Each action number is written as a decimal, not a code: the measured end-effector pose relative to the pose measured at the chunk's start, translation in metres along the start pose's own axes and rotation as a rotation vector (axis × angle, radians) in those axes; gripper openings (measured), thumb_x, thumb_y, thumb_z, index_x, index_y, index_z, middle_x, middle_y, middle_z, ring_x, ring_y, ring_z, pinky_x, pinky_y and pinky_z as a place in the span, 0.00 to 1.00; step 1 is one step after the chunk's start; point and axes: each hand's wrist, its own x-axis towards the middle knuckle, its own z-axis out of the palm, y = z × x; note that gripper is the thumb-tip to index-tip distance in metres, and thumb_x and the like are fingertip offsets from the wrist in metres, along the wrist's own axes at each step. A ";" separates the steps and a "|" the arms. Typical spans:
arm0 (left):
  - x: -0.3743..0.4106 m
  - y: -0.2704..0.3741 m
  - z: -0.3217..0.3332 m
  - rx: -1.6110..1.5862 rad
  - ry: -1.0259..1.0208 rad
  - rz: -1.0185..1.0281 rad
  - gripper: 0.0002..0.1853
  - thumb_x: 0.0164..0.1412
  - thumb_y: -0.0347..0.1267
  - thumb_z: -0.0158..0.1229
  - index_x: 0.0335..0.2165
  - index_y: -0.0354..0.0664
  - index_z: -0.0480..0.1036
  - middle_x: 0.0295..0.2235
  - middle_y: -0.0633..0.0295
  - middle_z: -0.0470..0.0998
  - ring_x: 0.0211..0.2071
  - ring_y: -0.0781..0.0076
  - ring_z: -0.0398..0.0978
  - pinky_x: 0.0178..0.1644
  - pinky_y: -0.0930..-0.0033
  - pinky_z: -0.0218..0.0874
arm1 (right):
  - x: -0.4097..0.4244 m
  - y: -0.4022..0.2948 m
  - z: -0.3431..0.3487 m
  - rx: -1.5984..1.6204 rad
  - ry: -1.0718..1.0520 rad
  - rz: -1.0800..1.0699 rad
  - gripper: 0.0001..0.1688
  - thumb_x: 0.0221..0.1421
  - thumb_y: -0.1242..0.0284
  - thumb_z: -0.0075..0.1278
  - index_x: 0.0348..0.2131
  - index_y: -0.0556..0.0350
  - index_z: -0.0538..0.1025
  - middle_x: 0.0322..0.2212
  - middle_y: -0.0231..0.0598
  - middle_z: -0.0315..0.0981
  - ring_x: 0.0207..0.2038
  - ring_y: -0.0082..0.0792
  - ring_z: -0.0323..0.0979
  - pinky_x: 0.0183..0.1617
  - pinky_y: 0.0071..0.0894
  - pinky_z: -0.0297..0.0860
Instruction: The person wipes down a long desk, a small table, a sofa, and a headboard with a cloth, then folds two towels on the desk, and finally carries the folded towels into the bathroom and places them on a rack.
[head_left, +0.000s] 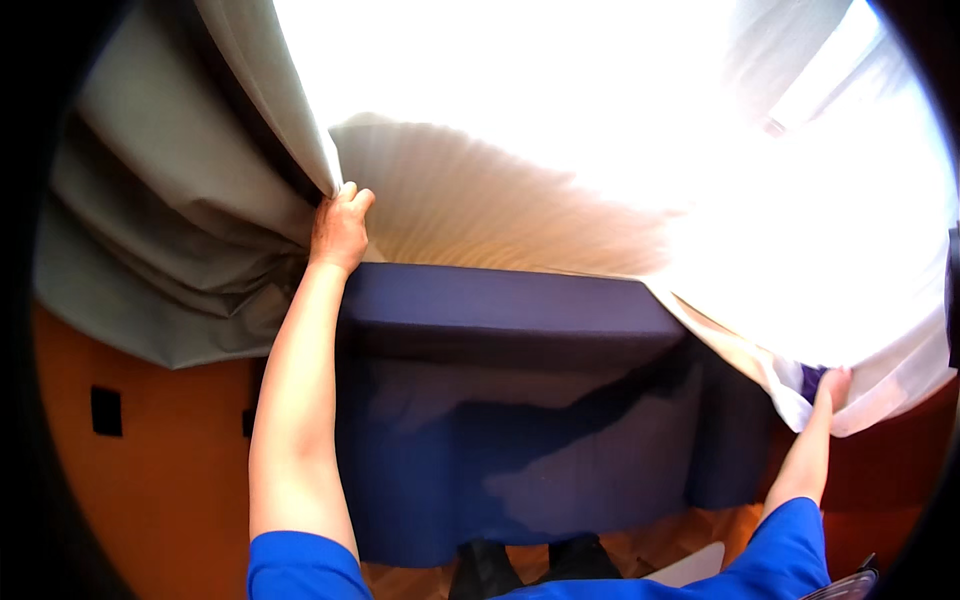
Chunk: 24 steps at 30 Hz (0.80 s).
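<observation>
My left hand (343, 225) grips the edge of a thick grey curtain (172, 172), which hangs in folds at the left. At the right, my right hand (834, 388) is closed on the lower part of a sheer white curtain (885, 382); a small dark purple thing (813, 381) shows beside the fingers. The white fabric spreads across the top of the view, very bright and partly washed out. Between my arms stands a dark blue sofa (510, 300), its top edge touching or close to the sheer fabric.
An orange-brown wall or panel (165, 472) with a black rectangular plate (106, 411) is at the lower left. Wood-look flooring (405, 582) shows below the sofa. A white flat object (694, 564) lies near my right sleeve. A dark red surface (885, 465) is at the right.
</observation>
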 end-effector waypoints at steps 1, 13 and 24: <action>-0.002 0.015 -0.007 -0.074 -0.007 0.008 0.14 0.49 0.24 0.54 0.38 0.43 0.73 0.40 0.55 0.70 0.43 0.48 0.68 0.46 0.55 0.63 | -0.031 -0.027 -0.006 -0.010 -0.057 0.058 0.21 0.59 0.65 0.35 0.43 0.58 0.74 0.45 0.53 0.73 0.48 0.58 0.70 0.51 0.51 0.65; -0.100 0.167 -0.050 -0.607 -0.436 -0.137 0.30 0.43 0.21 0.65 0.49 0.42 0.71 0.53 0.59 0.65 0.34 0.73 0.69 0.37 0.75 0.65 | -0.230 -0.150 -0.081 1.196 -0.325 -0.760 0.16 0.53 0.71 0.55 0.41 0.62 0.75 0.37 0.50 0.76 0.36 0.48 0.75 0.40 0.39 0.69; -0.026 0.599 0.092 -0.948 -0.671 -0.045 0.51 0.40 0.43 0.73 0.56 0.27 0.56 0.52 0.43 0.66 0.42 0.60 0.73 0.39 0.65 0.69 | -0.282 0.176 -0.045 0.993 -1.041 -0.188 0.12 0.54 0.67 0.56 0.37 0.53 0.80 0.36 0.40 0.80 0.40 0.36 0.78 0.44 0.29 0.71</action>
